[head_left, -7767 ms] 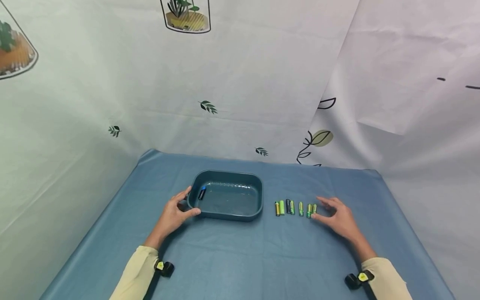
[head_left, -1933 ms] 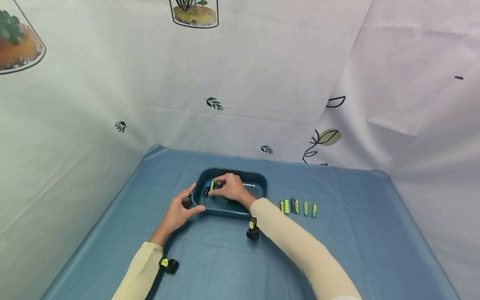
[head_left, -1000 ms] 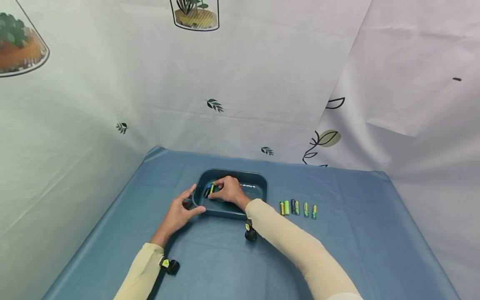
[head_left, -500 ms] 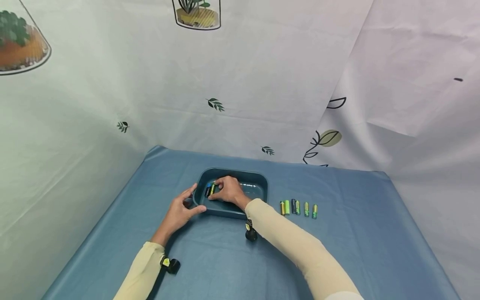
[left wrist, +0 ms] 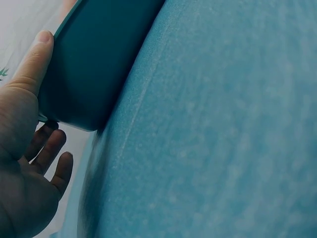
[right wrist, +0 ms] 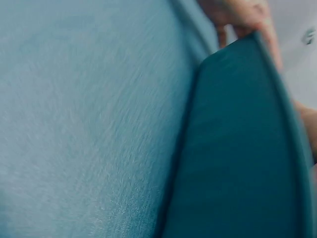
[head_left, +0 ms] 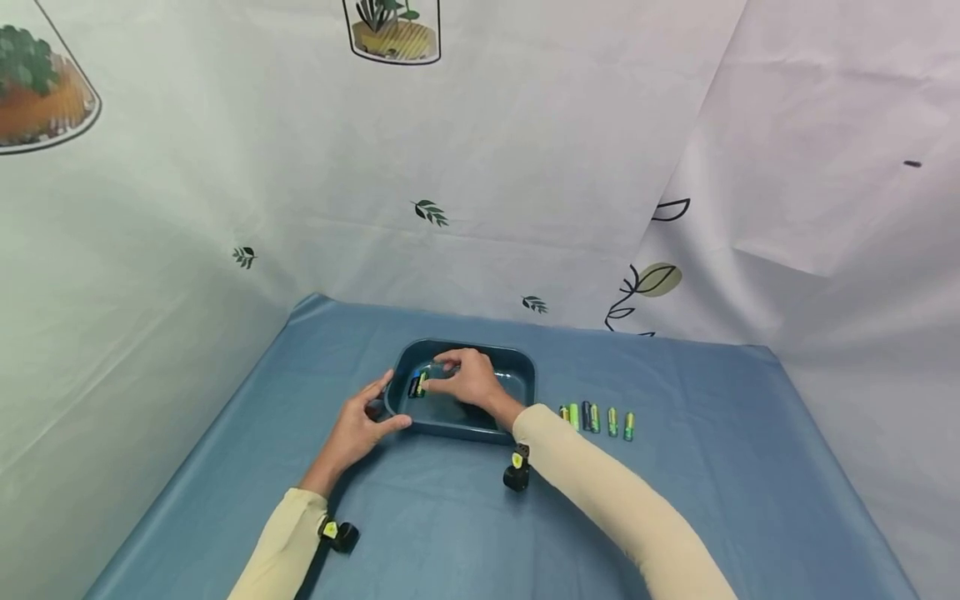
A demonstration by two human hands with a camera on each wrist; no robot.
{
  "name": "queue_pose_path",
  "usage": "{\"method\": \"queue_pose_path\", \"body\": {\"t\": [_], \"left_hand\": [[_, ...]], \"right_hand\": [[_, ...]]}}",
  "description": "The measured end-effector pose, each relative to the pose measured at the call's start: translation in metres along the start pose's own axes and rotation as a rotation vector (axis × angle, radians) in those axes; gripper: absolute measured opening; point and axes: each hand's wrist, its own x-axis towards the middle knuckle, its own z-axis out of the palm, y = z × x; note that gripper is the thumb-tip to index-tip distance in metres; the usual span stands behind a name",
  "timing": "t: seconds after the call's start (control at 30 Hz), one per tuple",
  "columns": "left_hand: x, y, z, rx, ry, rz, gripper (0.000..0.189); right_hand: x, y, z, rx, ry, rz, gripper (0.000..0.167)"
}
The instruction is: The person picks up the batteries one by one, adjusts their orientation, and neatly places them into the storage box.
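Observation:
A dark teal rectangular dish point(head_left: 465, 432) stands left of centre on the table. My left hand point(head_left: 358, 423) holds its left end, thumb along the front rim and fingers at the side; in the left wrist view that thumb point(left wrist: 37, 62) lies against the dish wall point(left wrist: 94, 64). Inside the dish, a black-and-blue battery point(head_left: 413, 385) and a green-and-gold battery point(head_left: 422, 384) lie side by side at the left. Over them my right hand point(head_left: 472, 382) has thumb and fingers spread apart, the thumb close beside the green battery. The dish wall hides most of this hand in the right wrist view.
Right of the dish several batteries stand in a loose row on the blue cloth, among them a plain green battery point(head_left: 574, 417), a black battery point(head_left: 587, 416) and a green-and-gold battery point(head_left: 628, 426). A pale printed curtain point(head_left: 480, 167) rises behind the table.
The green-and-gold battery came from the row's right end into the dish. In the last half second my right hand let it go and drew slightly right. The left hand keeps its hold.

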Motion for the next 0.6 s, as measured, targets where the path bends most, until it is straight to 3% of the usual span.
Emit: {"method": "queue_pose_path", "body": {"t": [0.37, 0.6], "left_hand": [[0.001, -0.001, 0.003, 0.024, 0.018, -0.022, 0.091], [0.001, -0.002, 0.003, 0.025, 0.018, -0.018, 0.091]], "right_hand": [[-0.039, 0.0, -0.054, 0.101, 0.148, -0.107, 0.05], [-0.078, 0.018, -0.095, 0.074, 0.263, -0.119, 0.049]]}}
